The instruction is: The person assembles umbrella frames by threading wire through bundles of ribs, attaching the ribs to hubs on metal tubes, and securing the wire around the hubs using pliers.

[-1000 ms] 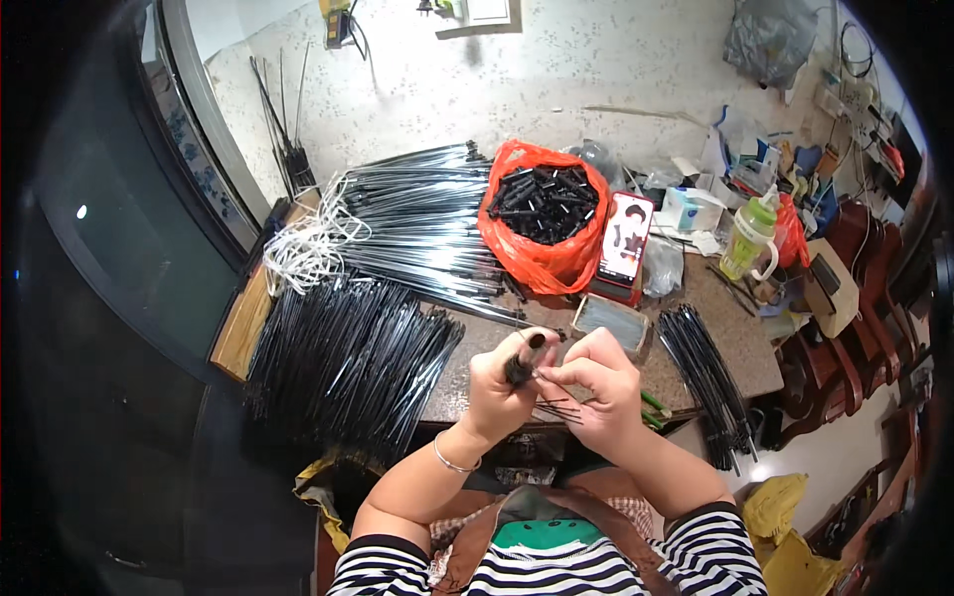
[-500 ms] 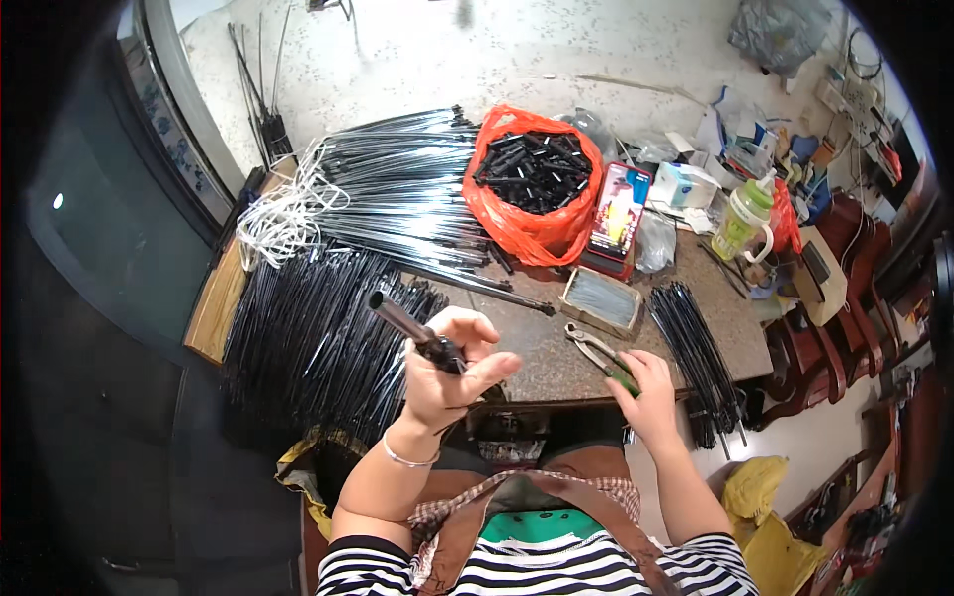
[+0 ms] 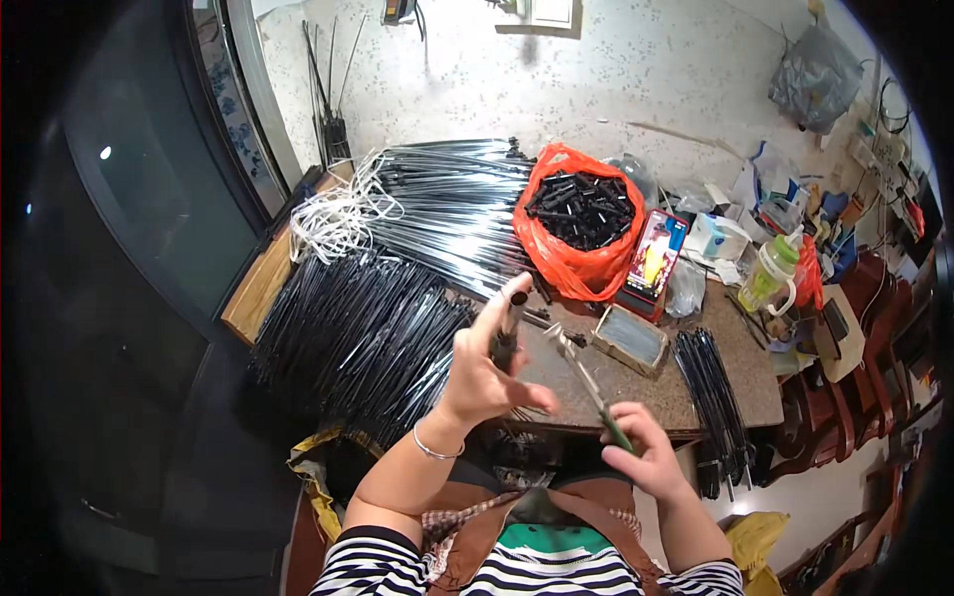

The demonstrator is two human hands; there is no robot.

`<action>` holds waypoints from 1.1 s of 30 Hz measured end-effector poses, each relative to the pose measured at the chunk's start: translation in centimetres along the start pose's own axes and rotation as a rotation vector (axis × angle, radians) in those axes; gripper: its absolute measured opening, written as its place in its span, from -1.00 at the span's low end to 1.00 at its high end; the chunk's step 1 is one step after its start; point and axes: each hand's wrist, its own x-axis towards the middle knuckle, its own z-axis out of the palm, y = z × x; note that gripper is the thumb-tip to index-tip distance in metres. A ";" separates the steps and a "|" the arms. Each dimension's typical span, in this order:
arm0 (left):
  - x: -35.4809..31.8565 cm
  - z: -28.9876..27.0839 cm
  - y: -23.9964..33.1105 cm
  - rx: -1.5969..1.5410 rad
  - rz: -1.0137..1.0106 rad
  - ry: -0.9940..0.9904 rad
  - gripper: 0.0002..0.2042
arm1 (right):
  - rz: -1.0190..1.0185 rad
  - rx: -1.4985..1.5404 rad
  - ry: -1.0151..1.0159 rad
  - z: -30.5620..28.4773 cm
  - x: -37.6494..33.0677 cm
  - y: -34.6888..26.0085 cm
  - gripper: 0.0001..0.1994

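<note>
My left hand is raised over the near edge of the brown table and grips a short black tube that stands almost upright between thumb and fingers. My right hand is lower, near my body, and grips the green handles of a pair of pliers whose metal jaws point up and left toward the tube without touching it. A large heap of thin black rods lies just left of my left hand.
An orange bag full of short black tubes sits at the table's back, beside shiny rods and white cord. A phone, a small grey tray, a green bottle and a black rod bundle lie to the right.
My hands, joined at the table edge a second ago, have parted. The left one lifted the black tube up and turned it upright; the right one drew back with the pliers.
</note>
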 end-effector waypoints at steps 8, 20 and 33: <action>-0.7 -1.2 0.9 0.179 0.083 0.091 -0.08 | -0.526 -0.839 0.211 -0.5 0.4 -4.9 -0.78; -0.7 -2.6 1.0 -0.192 -0.039 -0.252 -0.05 | 1.014 1.708 -0.621 5.3 -2.1 1.1 -0.71; -1.1 -3.0 -0.3 -0.315 0.019 -0.083 -0.32 | 0.674 0.848 -0.736 4.5 0.7 -1.4 -0.78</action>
